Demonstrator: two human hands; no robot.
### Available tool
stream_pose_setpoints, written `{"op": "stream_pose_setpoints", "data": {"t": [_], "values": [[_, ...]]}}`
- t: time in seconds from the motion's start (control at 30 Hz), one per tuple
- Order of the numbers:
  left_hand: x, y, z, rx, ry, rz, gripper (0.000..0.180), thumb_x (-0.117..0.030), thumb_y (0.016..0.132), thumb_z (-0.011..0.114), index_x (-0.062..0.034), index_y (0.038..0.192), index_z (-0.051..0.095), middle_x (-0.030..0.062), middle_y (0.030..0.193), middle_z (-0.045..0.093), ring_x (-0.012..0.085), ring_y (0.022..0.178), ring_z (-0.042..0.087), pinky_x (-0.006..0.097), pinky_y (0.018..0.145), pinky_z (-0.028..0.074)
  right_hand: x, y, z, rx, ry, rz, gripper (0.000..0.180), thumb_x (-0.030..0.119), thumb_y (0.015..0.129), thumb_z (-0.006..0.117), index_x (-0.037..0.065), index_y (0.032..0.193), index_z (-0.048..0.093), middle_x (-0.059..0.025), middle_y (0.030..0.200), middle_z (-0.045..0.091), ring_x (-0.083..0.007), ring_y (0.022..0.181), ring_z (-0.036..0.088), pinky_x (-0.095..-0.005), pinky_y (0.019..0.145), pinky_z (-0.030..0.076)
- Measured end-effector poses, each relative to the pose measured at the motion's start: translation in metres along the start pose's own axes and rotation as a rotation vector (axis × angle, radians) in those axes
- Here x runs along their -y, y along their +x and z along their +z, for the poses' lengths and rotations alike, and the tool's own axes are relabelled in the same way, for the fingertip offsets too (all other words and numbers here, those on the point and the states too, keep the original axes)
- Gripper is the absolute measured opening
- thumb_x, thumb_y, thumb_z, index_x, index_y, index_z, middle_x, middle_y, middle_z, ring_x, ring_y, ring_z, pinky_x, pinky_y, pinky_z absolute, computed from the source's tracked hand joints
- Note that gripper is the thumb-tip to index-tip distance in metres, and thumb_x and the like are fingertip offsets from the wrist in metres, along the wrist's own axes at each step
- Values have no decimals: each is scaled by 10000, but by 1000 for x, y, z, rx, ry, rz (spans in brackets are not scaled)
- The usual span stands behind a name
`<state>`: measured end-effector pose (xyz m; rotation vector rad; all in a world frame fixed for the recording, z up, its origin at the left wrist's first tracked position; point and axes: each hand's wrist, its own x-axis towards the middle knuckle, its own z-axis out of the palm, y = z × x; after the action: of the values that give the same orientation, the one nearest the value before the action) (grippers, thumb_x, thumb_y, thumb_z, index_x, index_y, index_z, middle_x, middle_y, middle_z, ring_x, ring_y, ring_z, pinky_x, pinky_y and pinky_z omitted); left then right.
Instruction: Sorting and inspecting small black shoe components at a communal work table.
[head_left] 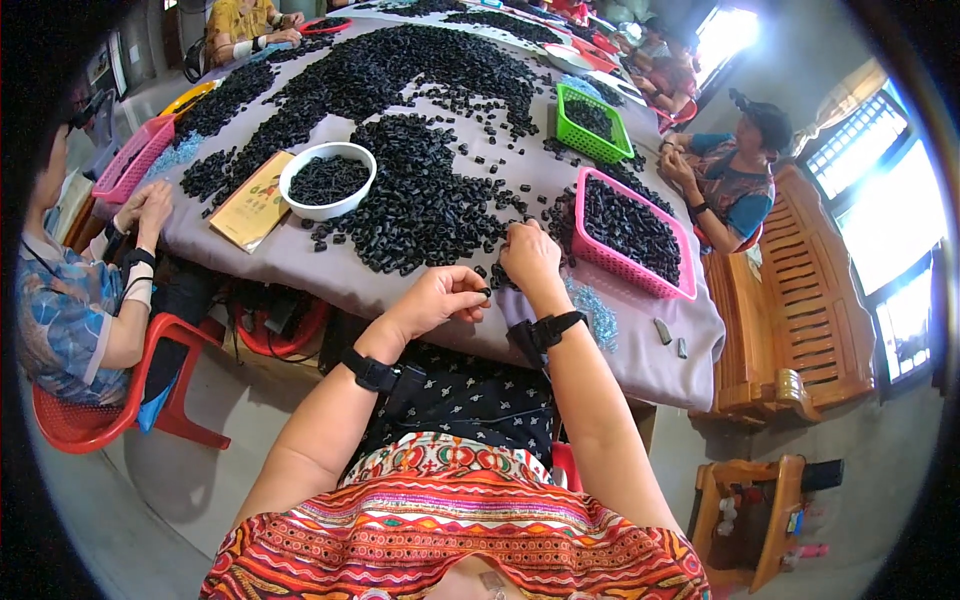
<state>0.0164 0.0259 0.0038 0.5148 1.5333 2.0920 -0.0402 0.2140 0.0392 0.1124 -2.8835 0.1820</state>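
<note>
My left hand (440,302) is closed at the table's near edge, its thumb and forefinger pinching a small black plastic piece (486,292). Just right of it and a little farther in, my right hand (531,256) has its fingers curled down at the edge of the pile of black pieces (420,200). Its fingertips are hidden, so what they hold does not show. The loose pieces are short, dark and tube-like. Right of that hand stands a pink basket (690,262) filled with the same kind of pieces.
A white bowl (325,211) of black bits and a yellow booklet (232,232) lie to the left. Clear bluish scraps (594,312) lie near the right wrist. A green basket (566,135) stands farther back. Other people sit along both sides; a wooden bench (790,300) is at right.
</note>
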Motion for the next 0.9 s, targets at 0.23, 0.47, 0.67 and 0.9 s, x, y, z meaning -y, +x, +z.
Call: {"op": "stream_pose_setpoints", "data": {"t": [0.23,0.47,0.67,0.9], "values": [[0,1,2,4,12,5,148,-102,915,637,-10,1029,612,80,903,699,146,763,684,259,683,555,-13,7,5,11,-8,2,137,90,805,584,47,912,659,-170,984,646,-349,921,656,-438,790,535],[-1,2,2,-4,-35,13,139,-99,916,633,-10,1020,609,87,912,702,142,753,681,262,673,553,-17,-11,-3,-129,168,-132,127,82,794,618,19,888,674,-140,914,677,-289,824,677,-392,725,537],[4,5,-2,-105,-160,30,135,-110,916,633,-23,1016,615,86,907,707,107,710,666,222,632,535,11,-54,-22,60,1106,-37,143,43,792,660,-13,918,695,-50,766,690,-91,707,630,-246,626,489],[5,4,2,-72,-71,41,165,-122,910,647,-19,1037,621,86,909,711,100,703,661,217,622,530,18,-76,-24,-8,1192,15,90,27,827,659,-23,897,684,-36,773,684,-73,689,621,-215,621,485]]}}
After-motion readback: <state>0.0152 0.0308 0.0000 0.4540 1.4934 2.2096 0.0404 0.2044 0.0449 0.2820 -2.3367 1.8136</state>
